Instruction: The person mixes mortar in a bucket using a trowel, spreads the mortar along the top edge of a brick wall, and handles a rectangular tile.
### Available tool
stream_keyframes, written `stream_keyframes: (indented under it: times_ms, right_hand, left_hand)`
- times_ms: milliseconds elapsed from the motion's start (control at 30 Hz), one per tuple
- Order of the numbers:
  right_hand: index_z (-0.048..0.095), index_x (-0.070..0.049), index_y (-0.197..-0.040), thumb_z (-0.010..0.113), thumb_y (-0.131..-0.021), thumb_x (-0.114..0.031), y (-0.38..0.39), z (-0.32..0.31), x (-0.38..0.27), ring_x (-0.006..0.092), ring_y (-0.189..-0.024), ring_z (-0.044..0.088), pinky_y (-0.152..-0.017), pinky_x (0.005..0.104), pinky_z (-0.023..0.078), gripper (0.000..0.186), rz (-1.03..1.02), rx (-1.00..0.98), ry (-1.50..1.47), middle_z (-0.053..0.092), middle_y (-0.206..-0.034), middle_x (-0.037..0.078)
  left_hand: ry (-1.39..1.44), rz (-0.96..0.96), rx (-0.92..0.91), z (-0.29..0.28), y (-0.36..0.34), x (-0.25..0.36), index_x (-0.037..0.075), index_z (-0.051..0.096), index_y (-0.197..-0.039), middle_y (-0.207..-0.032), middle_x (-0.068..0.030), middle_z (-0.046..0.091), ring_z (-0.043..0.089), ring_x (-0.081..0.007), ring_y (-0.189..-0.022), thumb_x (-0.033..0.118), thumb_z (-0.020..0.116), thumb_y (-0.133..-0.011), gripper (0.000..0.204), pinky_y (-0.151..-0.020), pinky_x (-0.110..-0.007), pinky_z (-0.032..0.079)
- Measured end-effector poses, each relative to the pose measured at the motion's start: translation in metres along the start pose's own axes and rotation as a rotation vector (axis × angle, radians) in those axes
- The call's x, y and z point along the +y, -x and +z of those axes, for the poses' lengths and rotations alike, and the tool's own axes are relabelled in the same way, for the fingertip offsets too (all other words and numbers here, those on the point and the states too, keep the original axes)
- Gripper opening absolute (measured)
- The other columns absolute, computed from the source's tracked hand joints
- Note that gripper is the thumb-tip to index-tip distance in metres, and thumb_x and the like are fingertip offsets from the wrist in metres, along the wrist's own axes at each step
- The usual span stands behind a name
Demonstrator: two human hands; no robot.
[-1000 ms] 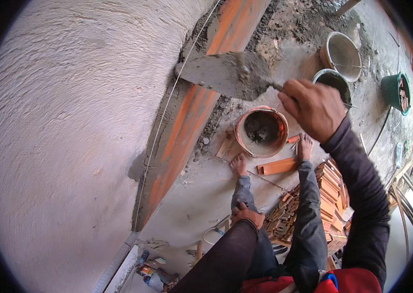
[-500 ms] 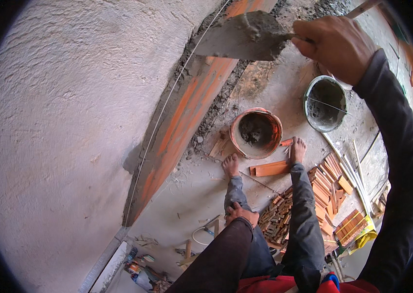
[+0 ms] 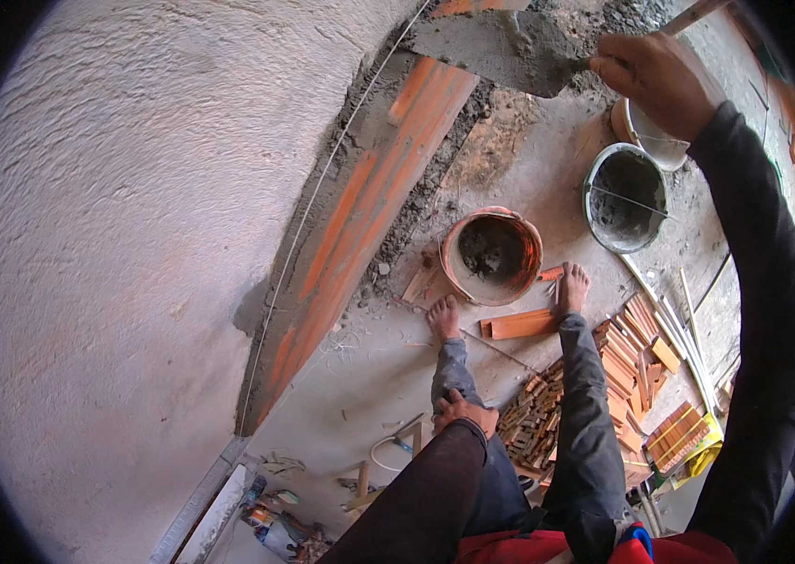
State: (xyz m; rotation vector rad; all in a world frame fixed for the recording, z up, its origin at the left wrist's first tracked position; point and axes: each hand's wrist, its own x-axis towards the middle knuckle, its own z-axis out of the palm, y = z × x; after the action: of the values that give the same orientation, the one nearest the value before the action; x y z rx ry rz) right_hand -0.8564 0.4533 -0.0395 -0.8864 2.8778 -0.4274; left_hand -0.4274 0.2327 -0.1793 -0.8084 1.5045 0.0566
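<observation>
The trowel (image 3: 501,47) has shifted farther up along the bricks (image 3: 360,202), its tip by the string (image 3: 327,169), perhaps lined up by it; the fingers of the right hand (image 3: 665,83) are wrapped around its near end; the left hand (image 3: 465,414) rests on a leg (image 3: 451,367), probably for balance, its grip unclear; a bucket (image 3: 527,249) stands by the feet (image 3: 444,320), likely for easy reach

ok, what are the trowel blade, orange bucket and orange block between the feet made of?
Trowel blade: probably metal; thin, flat, smeared grey. Orange bucket: likely plastic; vivid, slightly glossy where uncrusted. Orange block: looks like fired clay; matte, terracotta colour.
</observation>
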Motion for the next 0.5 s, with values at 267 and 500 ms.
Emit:
stream_keyframes:
  times_ms: [267,500]
  right_hand:
    - [0.057,-0.001,-0.085,0.053,-0.095,-0.025,0.004,0.03,0.012,0.0365,-0.062,0.053,-0.06,0.0439,0.042,0.026,0.032,0.073,-0.063,0.049,-0.064,0.019]
    - [0.06,-0.005,-0.09,0.057,-0.093,-0.031,0.051,0.099,-0.031,0.0375,-0.064,0.059,-0.058,0.0444,0.046,0.026,0.31,0.132,-0.37,0.056,-0.067,0.019]
  left_hand:
    - [-0.035,0.045,-0.033,-0.014,0.01,-0.004,0.011,0.018,-0.15,-0.152,-0.0176,0.022,0.033,-0.0368,-0.136,0.051,0.064,-0.075,0.096,-0.11,-0.047,0.031]
    - [-0.036,0.045,-0.058,-0.019,0.009,-0.005,0.007,0.016,-0.15,-0.152,-0.0215,0.022,0.031,-0.0378,-0.138,0.053,0.062,-0.076,0.099,-0.112,-0.048,0.028]
